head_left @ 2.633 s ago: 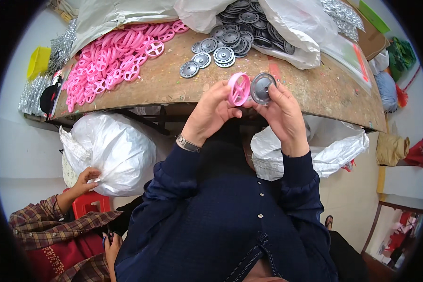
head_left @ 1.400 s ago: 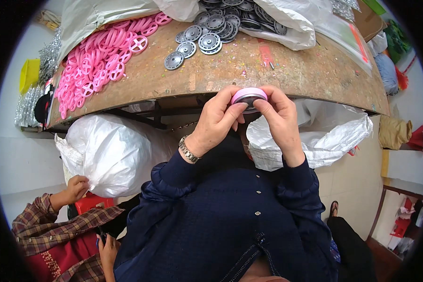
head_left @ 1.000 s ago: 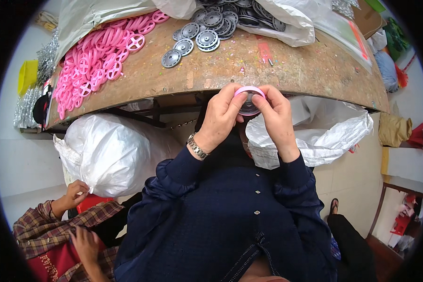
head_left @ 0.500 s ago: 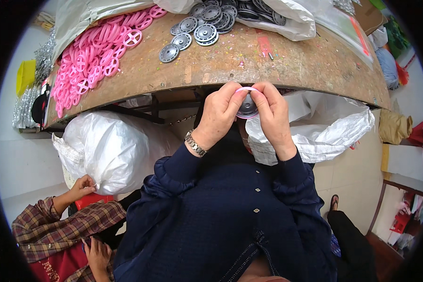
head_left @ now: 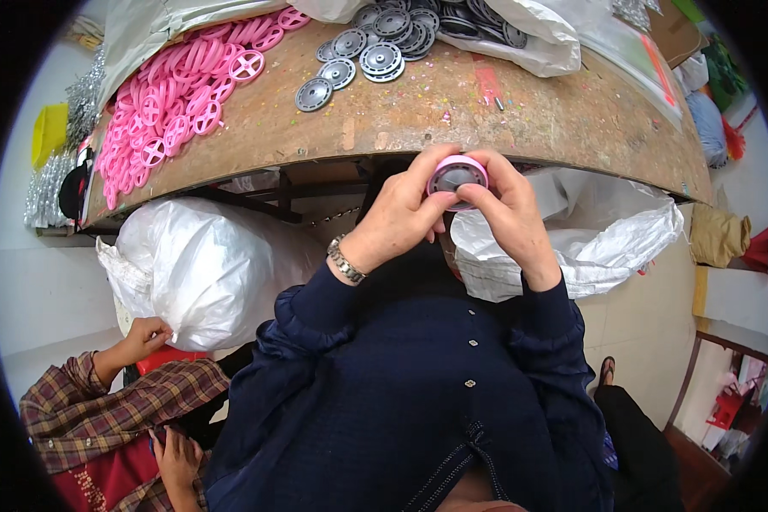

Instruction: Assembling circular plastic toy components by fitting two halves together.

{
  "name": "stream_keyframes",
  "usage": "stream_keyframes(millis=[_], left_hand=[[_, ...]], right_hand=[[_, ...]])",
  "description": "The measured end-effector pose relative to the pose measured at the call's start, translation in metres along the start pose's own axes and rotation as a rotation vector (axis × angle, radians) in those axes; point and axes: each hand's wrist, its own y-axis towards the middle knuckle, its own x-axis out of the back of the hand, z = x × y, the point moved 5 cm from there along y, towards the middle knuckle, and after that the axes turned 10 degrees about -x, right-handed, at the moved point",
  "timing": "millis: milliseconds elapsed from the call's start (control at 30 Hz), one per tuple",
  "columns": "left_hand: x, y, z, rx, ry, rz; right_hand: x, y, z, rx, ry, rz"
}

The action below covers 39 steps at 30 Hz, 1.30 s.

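In front of the near edge of a worn wooden table [head_left: 375, 132], I am holding a grey disc [head_left: 449, 176] with a pink ring [head_left: 463, 160] showing around its rim. The pair is sitting between my two hands, tilted so that the grey face is looking up toward me. My left hand [head_left: 392, 213] is pinching it from the left, the thumb lying at the lower left edge and the index finger curving over the top. My right hand [head_left: 515, 220] is gripping the other side, its thumb reaching across the lower part of the face. My other fingers are curling underneath, partly hidden, and I cannot tell whether the disc is sitting fully home in the ring.

Beyond my left hand, a heap of pink rings [head_left: 166, 102] is spreading over the table's left part. Straight ahead, grey discs [head_left: 381, 58] are spilling from a white bag [head_left: 544, 38], a few lying nearest me. Below the table edge, an open white sack [head_left: 597, 264] is gaping beside my right wrist. To my left, a co-worker's hand [head_left: 148, 337] is touching a bulging white sack [head_left: 205, 273], well apart from my own hands.
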Motion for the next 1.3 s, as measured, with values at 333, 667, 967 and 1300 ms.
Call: stream_keyframes(millis=[333,667,967,1300], left_hand=[[-0.004,0.001,-0.005,-0.343,0.342,-0.037],[0.226,0.043,0.012,-0.340,1.467,-0.589],[0.289,0.065,0.031,-0.135,1.873,-0.509],[0.285,0.057,0.038,-0.422,1.545,-0.443]], right_hand=[[0.038,-0.029,0.011,0.050,-0.546,-0.172],[0.136,-0.075,-0.043,-0.167,-1.211,-0.368],[0.090,-0.057,-0.012,-0.079,-1.064,-0.247],[0.017,-0.026,0.034,0.205,-0.922,-0.107]])
